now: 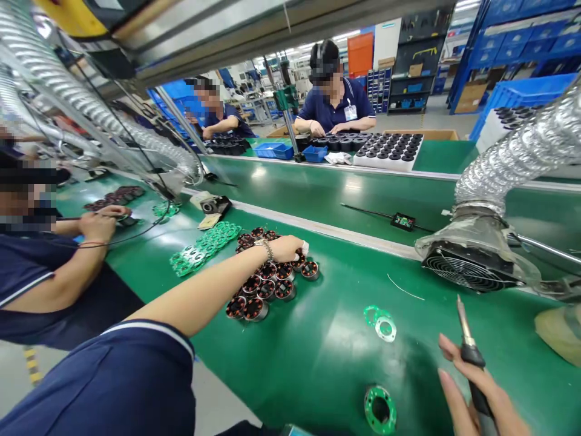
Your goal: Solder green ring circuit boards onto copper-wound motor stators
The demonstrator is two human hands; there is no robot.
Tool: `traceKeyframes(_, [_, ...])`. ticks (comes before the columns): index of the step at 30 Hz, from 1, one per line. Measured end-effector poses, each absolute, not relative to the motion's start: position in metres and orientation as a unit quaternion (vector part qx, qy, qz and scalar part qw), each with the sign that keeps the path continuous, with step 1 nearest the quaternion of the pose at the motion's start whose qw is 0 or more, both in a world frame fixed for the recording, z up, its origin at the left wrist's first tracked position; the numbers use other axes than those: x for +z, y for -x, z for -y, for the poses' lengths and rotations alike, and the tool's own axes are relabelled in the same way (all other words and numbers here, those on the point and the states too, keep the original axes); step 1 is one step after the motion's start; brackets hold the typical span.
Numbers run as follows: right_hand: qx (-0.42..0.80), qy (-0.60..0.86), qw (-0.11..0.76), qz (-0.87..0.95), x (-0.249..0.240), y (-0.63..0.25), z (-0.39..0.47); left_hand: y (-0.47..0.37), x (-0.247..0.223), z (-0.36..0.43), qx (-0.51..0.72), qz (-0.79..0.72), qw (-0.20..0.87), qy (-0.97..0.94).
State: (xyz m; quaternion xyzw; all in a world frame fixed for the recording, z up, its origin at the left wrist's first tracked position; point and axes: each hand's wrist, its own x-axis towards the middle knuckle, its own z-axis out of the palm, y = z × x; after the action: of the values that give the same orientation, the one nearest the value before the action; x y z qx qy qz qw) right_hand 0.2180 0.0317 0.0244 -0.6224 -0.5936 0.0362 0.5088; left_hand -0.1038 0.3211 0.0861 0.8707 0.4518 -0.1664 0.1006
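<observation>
My left hand [290,248] reaches over a cluster of round black-and-orange motor parts [267,289], its covered fingertips at a part near the cluster's right edge. Whether it grips that part is hard to see. At the lower right, my right hand [476,387] holds a soldering iron [472,354], its metal tip pointing up and away. A part with a green ring board [380,410] lies near the front edge, left of that hand. Farther back are a loose green ring [371,315] and a pale ring [385,329]. Green ring boards [204,245] are grouped left of the cluster.
A fume fan [467,266] with a silver duct [517,157] stands at the right. A small circuit box [403,221] with a cable lies beyond the metal rail. A person [54,242] works at the left; others sit across the bench. A jar [560,333] is at the right edge.
</observation>
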Motion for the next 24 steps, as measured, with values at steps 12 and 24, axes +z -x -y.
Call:
traceKeyframes(12, [0.119,0.512,0.466,0.712,0.038,-0.196,-0.034,0.090,0.054,-0.098,0.049,-0.435,0.228,-0.870])
traceKeyframes(24, [0.189,0.446,0.390,0.783,0.023,-0.181,-0.007,0.030,0.000,-0.016,0.227,-0.477,0.179,-0.830])
